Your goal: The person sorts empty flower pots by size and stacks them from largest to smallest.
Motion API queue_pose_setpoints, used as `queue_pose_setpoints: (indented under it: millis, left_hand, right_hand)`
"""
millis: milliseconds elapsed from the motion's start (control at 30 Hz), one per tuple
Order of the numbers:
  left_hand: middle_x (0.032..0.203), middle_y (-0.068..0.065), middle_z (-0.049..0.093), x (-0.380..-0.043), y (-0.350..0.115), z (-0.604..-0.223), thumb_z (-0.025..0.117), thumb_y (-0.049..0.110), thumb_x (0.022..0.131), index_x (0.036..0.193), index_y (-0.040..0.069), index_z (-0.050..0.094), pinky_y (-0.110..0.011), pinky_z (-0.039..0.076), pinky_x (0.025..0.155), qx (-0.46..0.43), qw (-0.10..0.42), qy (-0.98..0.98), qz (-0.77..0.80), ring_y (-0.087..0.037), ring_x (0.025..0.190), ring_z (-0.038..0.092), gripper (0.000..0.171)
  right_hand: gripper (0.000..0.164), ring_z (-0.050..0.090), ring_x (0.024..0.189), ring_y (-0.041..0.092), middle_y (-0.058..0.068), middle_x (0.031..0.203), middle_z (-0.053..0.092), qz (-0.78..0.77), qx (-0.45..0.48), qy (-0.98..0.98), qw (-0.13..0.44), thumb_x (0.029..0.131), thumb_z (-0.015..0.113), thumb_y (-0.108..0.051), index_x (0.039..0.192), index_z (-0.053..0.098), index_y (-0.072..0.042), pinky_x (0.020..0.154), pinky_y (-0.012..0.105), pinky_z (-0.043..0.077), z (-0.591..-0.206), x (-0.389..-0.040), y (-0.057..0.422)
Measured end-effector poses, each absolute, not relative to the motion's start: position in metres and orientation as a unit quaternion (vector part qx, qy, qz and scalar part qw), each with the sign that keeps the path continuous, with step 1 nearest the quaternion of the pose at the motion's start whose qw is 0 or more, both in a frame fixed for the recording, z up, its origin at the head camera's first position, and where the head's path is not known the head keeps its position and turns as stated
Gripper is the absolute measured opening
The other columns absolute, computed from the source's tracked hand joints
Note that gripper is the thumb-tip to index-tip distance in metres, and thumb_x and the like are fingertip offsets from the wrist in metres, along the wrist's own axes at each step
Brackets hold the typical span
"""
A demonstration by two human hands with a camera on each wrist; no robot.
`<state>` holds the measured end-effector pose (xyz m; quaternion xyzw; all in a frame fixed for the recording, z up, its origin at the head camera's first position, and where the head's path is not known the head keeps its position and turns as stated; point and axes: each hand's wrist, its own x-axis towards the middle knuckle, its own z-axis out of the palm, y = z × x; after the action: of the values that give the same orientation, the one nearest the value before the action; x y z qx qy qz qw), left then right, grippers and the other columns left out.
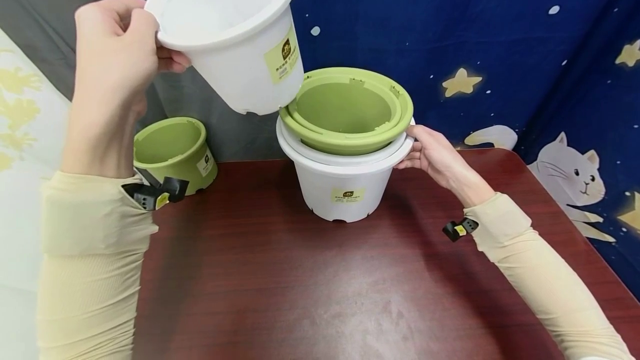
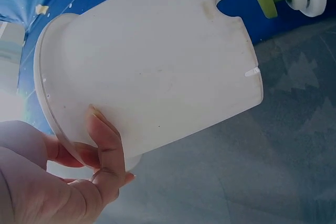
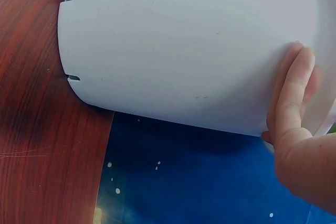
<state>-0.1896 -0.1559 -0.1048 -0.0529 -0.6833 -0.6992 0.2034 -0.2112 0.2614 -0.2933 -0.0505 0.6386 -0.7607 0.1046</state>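
My left hand (image 1: pixel 117 43) grips the rim of a white flowerpot (image 1: pixel 245 49) and holds it tilted in the air, up and left of the stack. In the left wrist view, curled fingers (image 2: pixel 107 150) lie against that pot's outer wall below the rim. At the table's back stands a stack: green flowerpots (image 1: pixel 345 107) nested in white flowerpots (image 1: pixel 345 188). My right hand (image 1: pixel 432 154) holds the stack's white rim at its right side. The right wrist view shows its fingers (image 3: pixel 294 93) against the white wall under the rim; the thumb is hidden there.
Another green flowerpot (image 1: pixel 172 151) with a pale label stands at the table's back left, behind my left forearm. The dark red table (image 1: pixel 310 288) ends at a grey curtain (image 1: pixel 230 138) and a blue star-patterned curtain (image 1: pixel 495 32) behind the stack.
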Motion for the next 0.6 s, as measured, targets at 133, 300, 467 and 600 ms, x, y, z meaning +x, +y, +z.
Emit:
queue_pose_setpoints:
  millis: [133,300,467,600]
  left_hand:
    - [0.072,-0.014,0.068,-0.191,-0.152,-0.103,0.040,-0.001,0.094,0.087,-0.006,0.068,-0.025,0.055,0.048,-0.056,0.201,-0.679,-0.704,-0.020,0.046,0.063,0.029]
    - [0.072,-0.015,0.069,-0.193,-0.147,-0.101,0.040,-0.002,0.092,0.087,-0.007,0.067,-0.026,0.055,0.047,-0.062,0.192,-0.668,-0.717,-0.021,0.045,0.061,0.029]
    - [0.074,-0.015,0.068,-0.193,-0.141,-0.102,0.040,-0.001,0.093,0.086,-0.007,0.068,-0.026,0.055,0.047,-0.062,0.189,-0.670,-0.715,-0.021,0.046,0.062,0.029]
    - [0.074,-0.015,0.068,-0.193,-0.136,-0.102,0.040,-0.001,0.094,0.086,-0.007,0.067,-0.025,0.055,0.048,-0.066,0.191,-0.676,-0.709,-0.020,0.047,0.062,0.029]
  right_hand:
    - [0.024,0.071,0.072,0.017,0.007,0.084,0.072,-0.761,-0.053,0.638,0.106,0.108,0.044,-0.021,0.119,0.048,0.001,0.069,0.031,0.060,-0.293,-0.211,0.262]
    - [0.025,0.071,0.072,0.017,0.006,0.084,0.072,-0.761,-0.054,0.639,0.103,0.108,0.045,-0.021,0.119,0.048,0.001,0.069,0.031,0.060,-0.294,-0.210,0.262]
    - [0.026,0.071,0.073,0.017,0.006,0.085,0.072,-0.759,-0.053,0.640,0.105,0.108,0.046,-0.022,0.119,0.049,0.001,0.070,0.031,0.060,-0.294,-0.210,0.260]
    - [0.026,0.071,0.073,0.017,0.007,0.085,0.073,-0.759,-0.054,0.640,0.104,0.108,0.046,-0.022,0.119,0.049,0.001,0.070,0.031,0.060,-0.293,-0.209,0.260]
